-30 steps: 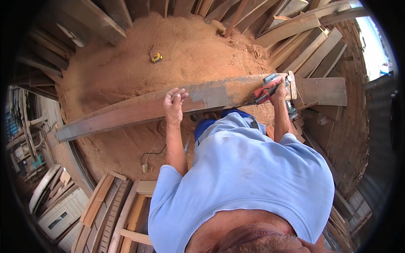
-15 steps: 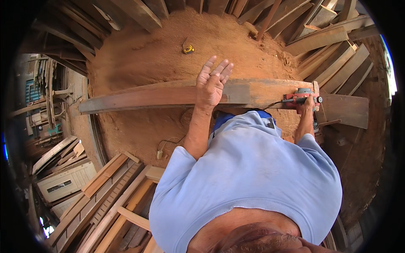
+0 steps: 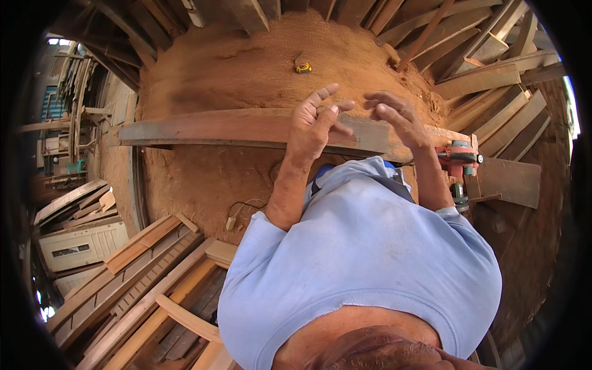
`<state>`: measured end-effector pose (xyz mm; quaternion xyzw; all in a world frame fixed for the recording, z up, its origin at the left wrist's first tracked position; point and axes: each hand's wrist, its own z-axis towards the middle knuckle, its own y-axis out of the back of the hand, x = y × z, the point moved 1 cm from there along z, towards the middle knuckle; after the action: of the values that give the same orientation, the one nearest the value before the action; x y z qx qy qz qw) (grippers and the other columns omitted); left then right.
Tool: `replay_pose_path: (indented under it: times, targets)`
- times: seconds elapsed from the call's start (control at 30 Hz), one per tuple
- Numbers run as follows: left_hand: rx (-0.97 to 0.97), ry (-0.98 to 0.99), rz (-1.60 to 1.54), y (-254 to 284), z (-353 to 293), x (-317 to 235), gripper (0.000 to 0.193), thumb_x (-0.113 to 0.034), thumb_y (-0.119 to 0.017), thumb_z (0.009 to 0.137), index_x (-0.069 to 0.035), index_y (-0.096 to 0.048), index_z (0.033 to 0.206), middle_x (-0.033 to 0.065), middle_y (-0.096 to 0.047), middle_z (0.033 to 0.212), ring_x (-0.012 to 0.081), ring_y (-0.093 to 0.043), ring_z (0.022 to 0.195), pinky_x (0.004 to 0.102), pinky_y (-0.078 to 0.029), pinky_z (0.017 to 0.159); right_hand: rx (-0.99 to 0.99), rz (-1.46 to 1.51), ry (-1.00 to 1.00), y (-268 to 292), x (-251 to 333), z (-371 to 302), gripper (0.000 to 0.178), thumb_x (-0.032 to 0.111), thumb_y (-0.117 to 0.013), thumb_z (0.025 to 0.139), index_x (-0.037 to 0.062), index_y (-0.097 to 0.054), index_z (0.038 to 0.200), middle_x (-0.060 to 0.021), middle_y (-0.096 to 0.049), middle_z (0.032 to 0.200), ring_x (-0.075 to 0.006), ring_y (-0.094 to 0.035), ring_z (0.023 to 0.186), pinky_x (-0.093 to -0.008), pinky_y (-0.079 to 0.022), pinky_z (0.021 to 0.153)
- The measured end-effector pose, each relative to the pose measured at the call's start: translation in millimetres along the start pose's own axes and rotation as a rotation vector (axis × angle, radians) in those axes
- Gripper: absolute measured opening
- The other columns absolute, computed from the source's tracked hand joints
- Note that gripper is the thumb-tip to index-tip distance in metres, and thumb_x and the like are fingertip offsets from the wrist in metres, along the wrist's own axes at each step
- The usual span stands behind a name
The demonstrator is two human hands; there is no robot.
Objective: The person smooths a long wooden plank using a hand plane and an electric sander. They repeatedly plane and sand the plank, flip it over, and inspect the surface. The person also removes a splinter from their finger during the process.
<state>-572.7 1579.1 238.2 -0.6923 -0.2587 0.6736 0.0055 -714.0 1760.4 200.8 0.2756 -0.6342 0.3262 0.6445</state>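
Both my hands are raised over a long wooden board (image 3: 228,131) that runs across in front of me. My left hand (image 3: 316,123) has its fingers apart and holds nothing. Close by on its right, my right hand (image 3: 398,117) is also empty, its fingers loosely bent and spread. A red and grey electric planer (image 3: 457,158) rests at the board's right end, to the right of my right forearm. No hand touches it. Part of the board is hidden behind my hands and wrists.
A yellow tape measure (image 3: 302,68) lies on the sawdust-covered ground (image 3: 246,68) beyond the board. Planks lean in stacks at the far side and right, including a pale plank (image 3: 481,81). At the lower left are stacked timber (image 3: 145,250) and a white panel (image 3: 83,246). A cord (image 3: 246,203) lies nearby.
My right hand has let go of the planer and moved left, up beside my left hand. The left hand's fingers have bent somewhat. The whole view has shifted slightly.
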Motion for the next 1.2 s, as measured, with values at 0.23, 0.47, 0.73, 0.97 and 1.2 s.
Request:
replay_pose_path:
  times: [0.23,0.47,0.73,0.97,1.2]
  targets:
    - [-0.045,-0.057,0.071,18,-22,-21,0.053,-0.002,-0.052,0.098,0.015,-0.036,0.146,0.0223,-0.074,0.108,0.0092,-0.063,0.063,0.0212,-0.056,0.057,0.350,0.502,-0.076,-71,3,32,0.031,0.026,-0.064,0.102,-0.0028,-0.067,0.114,-0.0081,-0.070,0.103,-0.0162,-0.066,0.089,-0.0287,-0.053,0.082]
    - [-0.068,-0.058,-0.083,16,-18,-18,0.060,0.000,-0.054,0.097,0.014,-0.031,0.149,0.0282,-0.072,0.112,0.0104,-0.060,0.054,0.0223,-0.057,0.057,0.451,0.907,-0.202,-77,1,35,0.031,0.026,-0.059,0.104,-0.0030,-0.068,0.108,-0.0071,-0.066,0.093,-0.0192,-0.065,0.084,-0.0306,-0.053,0.080]
    - [-0.013,-0.101,-0.184,-1,7,-9,0.065,-0.003,-0.054,0.098,0.015,-0.024,0.152,0.0286,-0.070,0.114,0.0099,-0.066,0.058,0.0252,-0.061,0.064,0.309,0.588,-0.119,-45,15,44,0.027,0.023,-0.060,0.103,-0.0020,-0.067,0.111,-0.0066,-0.069,0.098,-0.0157,-0.065,0.085,-0.0287,-0.053,0.081]
    - [-0.094,-0.077,-0.176,-16,25,-2,0.064,-0.004,-0.051,0.100,0.014,-0.020,0.154,0.0294,-0.065,0.128,0.0133,-0.072,0.069,0.0236,-0.061,0.061,-0.139,-0.403,0.291,-33,42,45,0.027,0.012,-0.072,0.091,0.0000,-0.068,0.114,-0.0110,-0.070,0.097,-0.0199,-0.069,0.083,-0.0340,-0.056,0.074]
    - [-0.119,-0.074,0.170,-25,28,-4,0.064,-0.004,-0.049,0.102,0.011,-0.018,0.156,0.0220,-0.069,0.122,0.0096,-0.068,0.069,0.0207,-0.058,0.056,-0.128,-0.576,0.348,-34,41,53,0.021,0.014,-0.072,0.086,0.0017,-0.069,0.102,-0.0172,-0.071,0.094,-0.0319,-0.071,0.078,-0.0401,-0.057,0.070]
